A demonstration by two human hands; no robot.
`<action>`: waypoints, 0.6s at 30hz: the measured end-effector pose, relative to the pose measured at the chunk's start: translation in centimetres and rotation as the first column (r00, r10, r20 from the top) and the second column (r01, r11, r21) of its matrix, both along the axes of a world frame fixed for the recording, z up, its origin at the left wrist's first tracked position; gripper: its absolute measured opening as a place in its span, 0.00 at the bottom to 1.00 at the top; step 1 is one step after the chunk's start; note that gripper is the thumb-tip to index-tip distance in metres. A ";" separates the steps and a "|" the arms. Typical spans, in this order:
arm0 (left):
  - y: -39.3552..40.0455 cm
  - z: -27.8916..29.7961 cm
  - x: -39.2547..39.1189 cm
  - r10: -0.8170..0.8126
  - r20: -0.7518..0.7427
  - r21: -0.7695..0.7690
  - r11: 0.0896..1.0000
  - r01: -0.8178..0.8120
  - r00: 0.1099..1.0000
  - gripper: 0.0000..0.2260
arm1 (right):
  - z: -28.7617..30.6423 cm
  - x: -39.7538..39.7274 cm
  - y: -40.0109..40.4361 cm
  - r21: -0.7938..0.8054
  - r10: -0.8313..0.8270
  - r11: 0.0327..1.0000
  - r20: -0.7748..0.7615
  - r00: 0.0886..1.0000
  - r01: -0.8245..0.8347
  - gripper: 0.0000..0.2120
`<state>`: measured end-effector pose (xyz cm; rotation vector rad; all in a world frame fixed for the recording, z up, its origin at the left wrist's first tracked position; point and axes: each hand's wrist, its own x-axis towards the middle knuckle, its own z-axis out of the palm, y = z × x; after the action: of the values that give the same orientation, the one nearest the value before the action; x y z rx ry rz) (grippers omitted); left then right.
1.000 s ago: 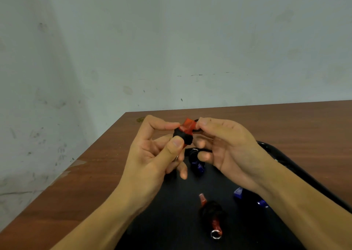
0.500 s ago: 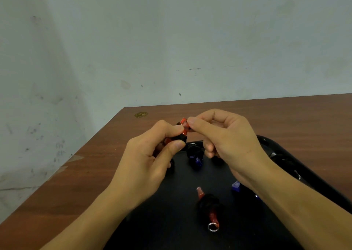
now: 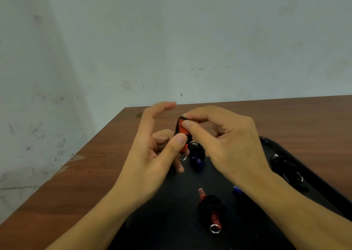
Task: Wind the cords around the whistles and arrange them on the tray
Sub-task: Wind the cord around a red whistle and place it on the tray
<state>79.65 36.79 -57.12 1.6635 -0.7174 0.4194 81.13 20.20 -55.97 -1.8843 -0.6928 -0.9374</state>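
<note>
Gripping the lower end of a red whistle (image 3: 182,131) between thumb and curled fingers, left hand (image 3: 150,154), index finger raised. Pinching its cord-wrapped top, right hand (image 3: 226,147), above the black tray (image 3: 282,150). Half hidden behind the right wrist, a blue whistle (image 3: 237,189).
</note>
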 end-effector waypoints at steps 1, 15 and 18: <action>0.0 0.1 0.0 -0.015 -0.016 -0.002 1.000 0.015 1.000 0.18 | 0.0 0.1 -0.1 -0.029 -0.013 0.999 0.040 0.999 0.014 0.07; 0.4 0.3 -0.2 -0.384 -0.278 -0.334 0.898 0.286 0.881 0.11 | -0.2 0.5 -1.3 -0.138 0.114 0.986 0.193 0.974 -0.088 0.13; 0.4 0.3 -0.1 -0.417 -0.284 -0.353 0.883 0.310 0.864 0.14 | -0.2 0.5 -1.4 -0.170 0.138 0.980 0.206 0.969 -0.104 0.13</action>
<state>79.51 37.23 -56.86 1.2329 -0.6467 -0.0507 81.64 18.82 -56.21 -1.8683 -1.0289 -1.0439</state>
